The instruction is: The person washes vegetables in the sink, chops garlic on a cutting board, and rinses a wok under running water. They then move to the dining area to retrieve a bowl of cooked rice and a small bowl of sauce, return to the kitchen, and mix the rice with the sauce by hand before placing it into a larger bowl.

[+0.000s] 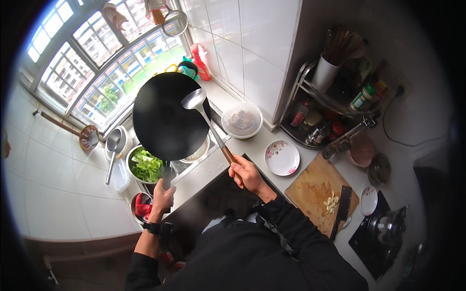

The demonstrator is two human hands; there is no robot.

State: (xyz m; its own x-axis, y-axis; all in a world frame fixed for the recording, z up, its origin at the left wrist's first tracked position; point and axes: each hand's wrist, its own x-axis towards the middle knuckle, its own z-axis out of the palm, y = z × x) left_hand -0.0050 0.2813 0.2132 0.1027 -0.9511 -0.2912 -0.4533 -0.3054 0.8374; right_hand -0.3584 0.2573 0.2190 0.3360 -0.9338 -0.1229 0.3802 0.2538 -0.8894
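My left hand (164, 198) grips the handle of a black wok (165, 116), which is raised over the sink area by the window. In my right hand (247, 174) is the wooden handle of a metal ladle (194, 99). The ladle's bowl overlaps the wok's right side in view; whether they touch I cannot tell. Leafy greens (147, 164) fill a round pot partly covered by the wok. Beneath the wok's lower right edge shows part of a round vessel (198, 151); the wok hides the rest.
To the right, a cleaver (342, 209) and garlic cloves (331, 203) lie on a wooden cutting board (305, 185). A floral plate (282, 158), a lidded plastic bowl (242, 120) and a condiment rack (302, 87) stand nearby. A second ladle (113, 140) rests at left.
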